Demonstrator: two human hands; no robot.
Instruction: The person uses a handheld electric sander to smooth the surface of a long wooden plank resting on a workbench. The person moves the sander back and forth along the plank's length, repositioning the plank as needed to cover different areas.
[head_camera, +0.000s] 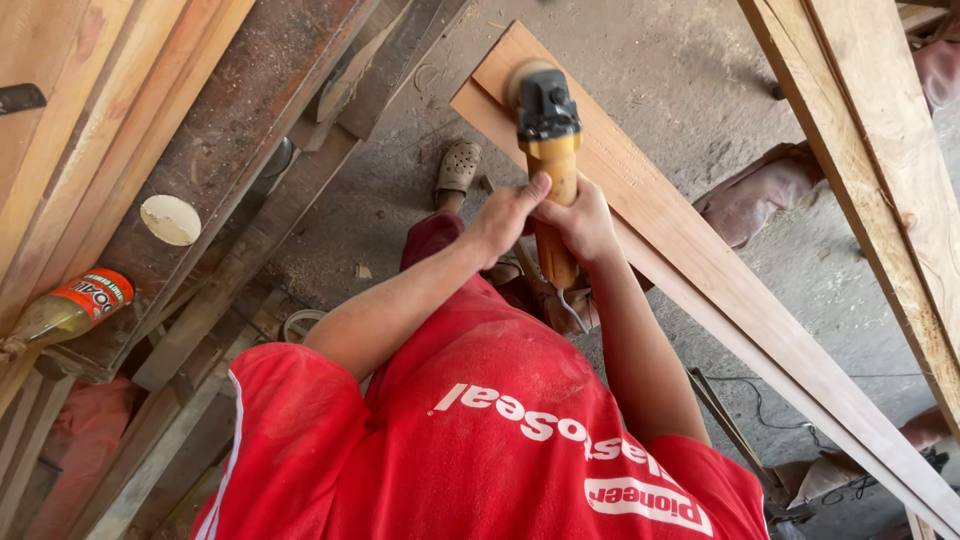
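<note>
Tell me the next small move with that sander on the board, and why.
Probably draw the sander back along the board toward the body. Both hands, left hand and right hand, grip its yellow handle, and its pad sits near the board's far end, with most of the length lying nearer.

Ahead: yellow-bodied angle grinder (548, 140) sits on long pale wooden plank (700, 270), blocking its far end.
Plank near end: bare, free to pass.
Left: stacked brown timber boards (150, 150), amber glue bottle (65, 308) crowd it.
Right: slanted wooden beams (880, 150) close that side.
Below: grey concrete floor (650, 60) open betw. plank & stack.
</note>
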